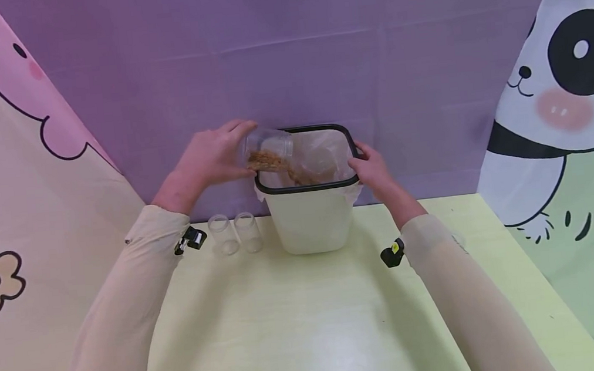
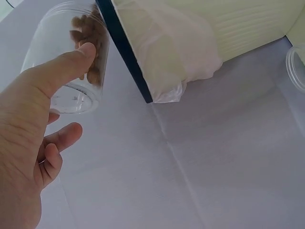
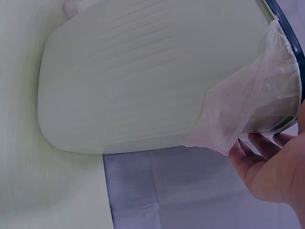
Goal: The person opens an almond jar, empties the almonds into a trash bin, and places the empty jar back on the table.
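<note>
My left hand [image 1: 212, 157] grips a clear jar [image 1: 270, 140] tipped on its side, its mouth over the left part of a white trash bin [image 1: 311, 222]. Brown crumbly pieces [image 1: 267, 161] lie along the jar's lower side; in the left wrist view my thumb presses against its wall. More brown bits appear at the bin's opening, partly blurred. A thin translucent liner bag [image 3: 238, 100] is folded over the bin's black rim [image 1: 308, 188]. On the right side, my right hand [image 1: 372, 170] holds that rim, its fingertips near the bag's edge in the right wrist view.
Two clear jars [image 1: 223, 234] stand side by side on the pale table [image 1: 309, 326], just left of the bin. A purple backdrop [image 1: 285, 51] hangs close behind the bin, with printed cartoon sheets [image 1: 560, 97] at both sides.
</note>
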The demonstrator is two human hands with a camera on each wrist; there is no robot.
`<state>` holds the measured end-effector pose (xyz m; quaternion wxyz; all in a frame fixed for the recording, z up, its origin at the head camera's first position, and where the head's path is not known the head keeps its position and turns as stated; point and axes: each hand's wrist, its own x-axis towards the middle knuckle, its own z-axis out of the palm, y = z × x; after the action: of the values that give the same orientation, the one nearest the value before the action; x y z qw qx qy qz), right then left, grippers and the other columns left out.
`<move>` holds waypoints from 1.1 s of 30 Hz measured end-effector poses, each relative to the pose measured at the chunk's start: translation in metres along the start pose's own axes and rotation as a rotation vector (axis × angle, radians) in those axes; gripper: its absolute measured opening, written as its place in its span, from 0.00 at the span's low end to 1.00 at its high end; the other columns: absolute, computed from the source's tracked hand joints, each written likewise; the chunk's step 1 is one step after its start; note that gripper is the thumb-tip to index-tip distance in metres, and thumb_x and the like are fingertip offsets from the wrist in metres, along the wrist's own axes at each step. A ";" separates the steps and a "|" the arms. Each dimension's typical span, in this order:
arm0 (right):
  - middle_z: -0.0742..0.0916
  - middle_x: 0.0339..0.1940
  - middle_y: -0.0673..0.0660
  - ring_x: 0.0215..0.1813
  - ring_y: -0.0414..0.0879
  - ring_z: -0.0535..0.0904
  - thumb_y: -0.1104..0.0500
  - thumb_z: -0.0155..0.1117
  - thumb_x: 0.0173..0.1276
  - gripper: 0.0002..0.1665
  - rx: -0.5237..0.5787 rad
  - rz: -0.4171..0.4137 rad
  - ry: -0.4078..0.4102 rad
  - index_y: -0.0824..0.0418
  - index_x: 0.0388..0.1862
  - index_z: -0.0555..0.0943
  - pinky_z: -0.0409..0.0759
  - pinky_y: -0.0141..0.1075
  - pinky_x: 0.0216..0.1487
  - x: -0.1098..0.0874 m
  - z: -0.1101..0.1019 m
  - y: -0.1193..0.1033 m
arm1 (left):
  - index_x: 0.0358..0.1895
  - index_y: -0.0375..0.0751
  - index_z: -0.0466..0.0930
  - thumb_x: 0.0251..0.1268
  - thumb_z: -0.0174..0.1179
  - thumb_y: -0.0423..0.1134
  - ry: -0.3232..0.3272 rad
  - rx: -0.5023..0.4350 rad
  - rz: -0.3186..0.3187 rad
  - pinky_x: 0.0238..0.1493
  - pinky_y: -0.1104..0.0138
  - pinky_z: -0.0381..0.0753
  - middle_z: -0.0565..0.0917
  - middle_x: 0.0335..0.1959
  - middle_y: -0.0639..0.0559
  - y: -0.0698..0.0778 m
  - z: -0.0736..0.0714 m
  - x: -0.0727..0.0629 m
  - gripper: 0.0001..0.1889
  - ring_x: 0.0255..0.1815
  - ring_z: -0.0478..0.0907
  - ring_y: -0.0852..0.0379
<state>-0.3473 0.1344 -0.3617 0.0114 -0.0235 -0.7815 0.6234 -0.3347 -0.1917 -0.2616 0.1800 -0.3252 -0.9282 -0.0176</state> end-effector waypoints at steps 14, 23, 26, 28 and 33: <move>0.76 0.64 0.63 0.50 0.61 0.74 0.60 0.52 0.69 0.34 0.021 -0.012 0.005 0.51 0.75 0.63 0.74 0.34 0.28 -0.003 0.000 0.002 | 0.70 0.44 0.64 0.40 0.77 0.53 0.082 0.009 0.002 0.33 0.48 0.78 0.72 0.65 0.46 -0.001 -0.012 0.000 0.49 0.38 0.81 0.42; 0.76 0.64 0.62 0.45 0.58 0.74 0.60 0.53 0.69 0.34 0.021 0.008 0.014 0.50 0.75 0.64 0.73 0.33 0.26 -0.002 0.000 0.002 | 0.71 0.42 0.64 0.42 0.76 0.53 0.004 0.036 0.036 0.32 0.51 0.79 0.72 0.64 0.44 0.001 -0.008 0.002 0.49 0.27 0.79 0.46; 0.76 0.64 0.62 0.44 0.55 0.74 0.60 0.52 0.69 0.34 0.010 0.007 0.012 0.50 0.75 0.64 0.73 0.33 0.26 -0.002 0.001 0.001 | 0.70 0.41 0.65 0.41 0.76 0.53 0.043 0.038 0.039 0.31 0.51 0.79 0.73 0.64 0.44 0.002 -0.007 0.002 0.49 0.27 0.79 0.46; 0.76 0.64 0.62 0.44 0.55 0.74 0.59 0.52 0.69 0.34 0.005 0.002 0.016 0.50 0.74 0.64 0.73 0.34 0.27 -0.003 0.001 0.000 | 0.69 0.43 0.66 0.40 0.77 0.52 0.054 0.035 0.053 0.30 0.51 0.79 0.73 0.63 0.46 0.002 -0.004 0.002 0.48 0.27 0.79 0.46; 0.76 0.65 0.62 0.52 0.60 0.74 0.58 0.52 0.70 0.33 -0.001 0.016 0.007 0.50 0.75 0.64 0.75 0.39 0.33 -0.003 0.003 0.002 | 0.68 0.45 0.68 0.38 0.77 0.53 0.036 0.028 0.072 0.32 0.51 0.80 0.73 0.62 0.49 0.004 0.005 0.004 0.47 0.29 0.80 0.46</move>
<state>-0.3442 0.1314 -0.3646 0.0090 -0.0318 -0.7814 0.6232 -0.3365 -0.1853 -0.2655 0.2017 -0.3556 -0.9126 -0.0042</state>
